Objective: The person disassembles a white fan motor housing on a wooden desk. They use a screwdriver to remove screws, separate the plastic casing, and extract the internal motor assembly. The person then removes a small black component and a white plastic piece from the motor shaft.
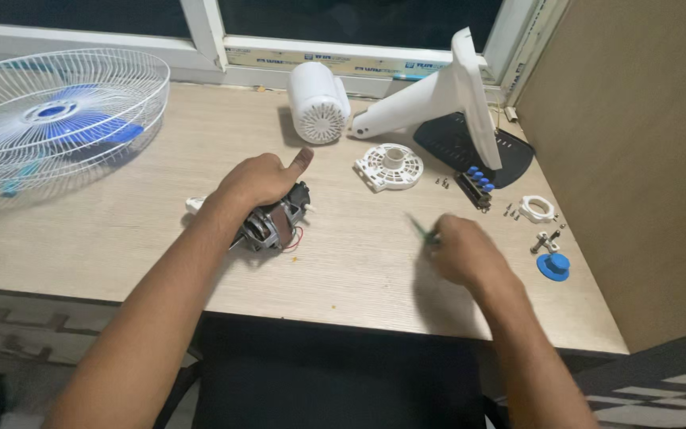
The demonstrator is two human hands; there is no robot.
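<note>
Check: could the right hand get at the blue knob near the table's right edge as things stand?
Probably yes. The right hand holds a blurred green tool, and bare table lies between it and the blue knob; nothing blocks the way.

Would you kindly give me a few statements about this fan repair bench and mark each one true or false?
1. The left hand rests on the fan motor. True.
2. The right hand holds the blue knob. False: the blue knob lies on the table, apart from that hand, which grips a thin green-handled tool.
3. The fan cage lies at the left end of the table. True.
4. The white motor cover sits on top of the motor. False: it lies apart, near the window.
5. The fan stand lies tipped over on its side. True.
</note>
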